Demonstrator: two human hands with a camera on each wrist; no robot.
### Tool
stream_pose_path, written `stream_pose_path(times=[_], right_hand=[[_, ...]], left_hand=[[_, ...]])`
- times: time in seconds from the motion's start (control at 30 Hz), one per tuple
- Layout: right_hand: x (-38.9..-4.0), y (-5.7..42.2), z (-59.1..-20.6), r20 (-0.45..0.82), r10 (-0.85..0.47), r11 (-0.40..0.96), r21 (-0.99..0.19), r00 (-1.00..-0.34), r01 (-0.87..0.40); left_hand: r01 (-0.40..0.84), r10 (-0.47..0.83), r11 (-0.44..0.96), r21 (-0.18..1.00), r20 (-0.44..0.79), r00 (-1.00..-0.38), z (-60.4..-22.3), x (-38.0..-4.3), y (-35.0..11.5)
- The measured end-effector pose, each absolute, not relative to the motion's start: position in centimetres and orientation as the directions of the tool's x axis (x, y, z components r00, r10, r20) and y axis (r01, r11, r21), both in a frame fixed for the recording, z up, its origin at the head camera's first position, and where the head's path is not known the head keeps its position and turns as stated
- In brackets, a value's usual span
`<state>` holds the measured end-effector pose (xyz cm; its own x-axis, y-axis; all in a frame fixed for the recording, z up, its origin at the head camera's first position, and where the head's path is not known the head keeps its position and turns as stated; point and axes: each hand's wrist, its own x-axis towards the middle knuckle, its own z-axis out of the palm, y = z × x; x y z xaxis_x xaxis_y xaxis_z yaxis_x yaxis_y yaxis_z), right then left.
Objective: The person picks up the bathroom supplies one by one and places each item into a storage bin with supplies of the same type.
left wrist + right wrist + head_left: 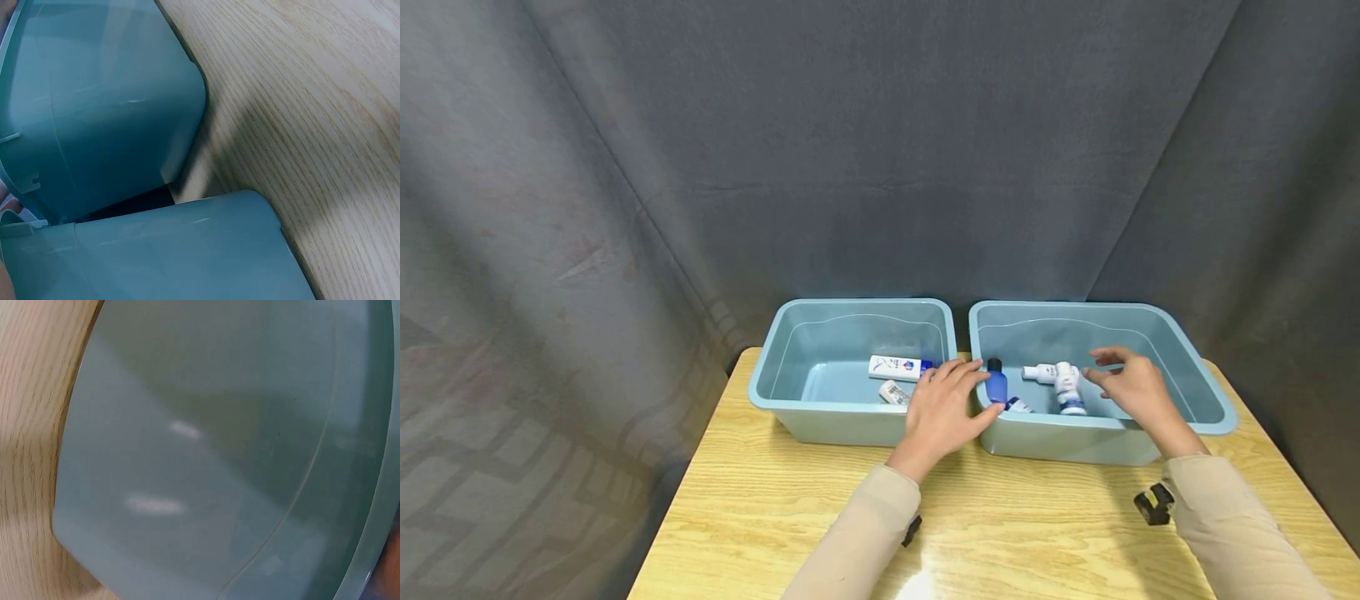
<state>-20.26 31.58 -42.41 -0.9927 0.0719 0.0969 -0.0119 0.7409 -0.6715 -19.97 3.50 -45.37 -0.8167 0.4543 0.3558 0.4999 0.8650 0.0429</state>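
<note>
Two blue-grey plastic bins stand side by side: the left bin (850, 407) and the right bin (1105, 422). My left hand (946, 408) is over their neighbouring rims, fingers spread. Beside its fingertips and thumb, in the right bin, is a blue bottle (997, 387) with a black cap. A small blue-and-white container (1018, 406) lies below it. My right hand (1131, 387) hovers over the right bin, thumb and fingers apart. Left of it lie a white bottle (1039, 373) and a white-and-blue bottle (1067, 387) overlapping it. Both wrist views show mostly bin walls.
In the left bin lie a white bottle with a blue cap (895, 367) and a smaller white container (893, 392), near my left fingers. The bins rest on a wood-grain table (760, 517). A dark grey curtain (880, 167) hangs behind and at the sides.
</note>
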Motion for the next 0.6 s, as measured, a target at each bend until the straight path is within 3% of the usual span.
stream_pose_path(times=[0.4,0.6], right_hand=[[-19.3,31.2,-42.7,0.268,0.193,0.734,-0.678,-0.944,-0.043],[-18.5,30.8,-42.4,0.337,0.242,0.732,-0.679,-0.91,-0.057]], left_hand=[[0.508,0.447,0.856,0.092,0.36,-0.819,-45.1,-19.6,3.3],[0.58,0.447,0.776,0.247,0.433,-0.783,-44.9,-19.4,2.7]])
